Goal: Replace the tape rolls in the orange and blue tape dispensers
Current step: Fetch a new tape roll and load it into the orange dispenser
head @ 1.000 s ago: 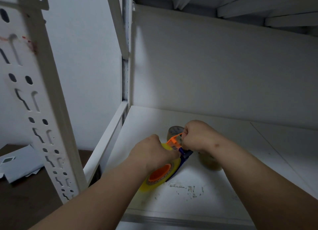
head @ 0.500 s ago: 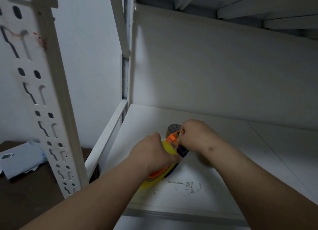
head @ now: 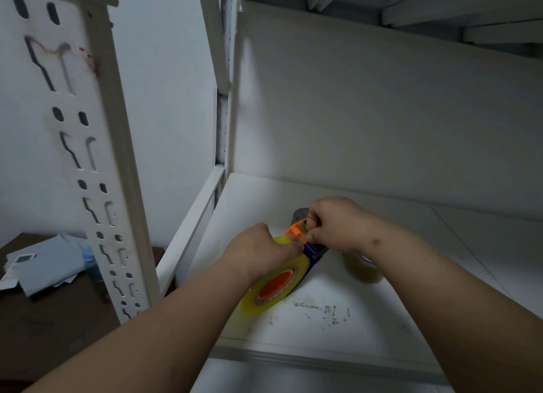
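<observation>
Since the earlier frame the dispenser has tilted back so that the orange hub of the yellow tape roll faces the camera again; half a second ago the left hand covered most of it. Both hands stay at the front end of the tool.

The dispenser sits low over the white shelf, roll toward the shelf edge. The left hand rests curled over the top of the roll, fingertips at the orange guard. The right hand is closed in a pinch grip at the guard; whether it holds the tape end or the plastic itself cannot be told.

Hazards, as judged:
- The free tape end may fold back and stick to the roll if the pinch slips.
- Fingers work close to the cutter area; a sudden pull risks a nick.
- A spare clear roll lies just beside the right wrist and may be knocked along the shelf.
- A second roll stands behind the hands.
</observation>
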The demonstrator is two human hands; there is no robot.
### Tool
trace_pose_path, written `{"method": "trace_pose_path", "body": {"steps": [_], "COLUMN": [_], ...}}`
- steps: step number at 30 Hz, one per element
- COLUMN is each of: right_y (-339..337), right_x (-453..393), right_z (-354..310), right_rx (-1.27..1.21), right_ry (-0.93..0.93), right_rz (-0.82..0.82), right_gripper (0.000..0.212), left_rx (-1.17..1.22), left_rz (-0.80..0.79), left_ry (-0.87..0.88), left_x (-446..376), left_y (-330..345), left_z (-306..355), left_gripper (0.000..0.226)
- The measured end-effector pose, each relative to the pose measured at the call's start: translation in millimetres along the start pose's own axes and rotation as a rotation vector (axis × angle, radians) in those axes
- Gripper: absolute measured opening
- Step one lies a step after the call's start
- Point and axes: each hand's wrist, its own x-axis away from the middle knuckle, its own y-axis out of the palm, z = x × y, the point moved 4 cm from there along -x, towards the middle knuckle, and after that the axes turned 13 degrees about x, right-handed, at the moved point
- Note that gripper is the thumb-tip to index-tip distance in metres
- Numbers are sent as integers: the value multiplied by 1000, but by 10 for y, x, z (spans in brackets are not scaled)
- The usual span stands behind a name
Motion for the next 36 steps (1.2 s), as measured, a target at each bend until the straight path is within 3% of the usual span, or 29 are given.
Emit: {"method": "trace_pose_path", "body": {"steps": [7,9,13,16,21,27,30,36], "right_y": [22,22,76,120,122,103,64,-66], "right_x": [72,123,141,121,132,125,158,204], "right_z": [-5,34,123,157,151,92,60,89], "right_rx": [138,78,-52,-83,-114,4,55,65], "right_ry": [31,51,86,107,132,177,159,147], "right_rz": [-3,-13,-43,-49,3,140,202,313], "right_gripper": [15,31,15,11,27,18,3,4], "left_rx": [-96,-118,-147,72,317,451,433,397], "left_rz": [-30,-35,-72,-192,-309,-223,-122,9], "left_ry": [-20,-14,-1,-60,-159,-56,-5,25], "left_x": [6,20,47,90,166,254,303,350], "left_y": [79,98,98,60,4,40,50,37], "left_z": [130,146,127,117,38,-64,-66,-73], "left_gripper": [52,57,66,57,36,27,35,48]}}
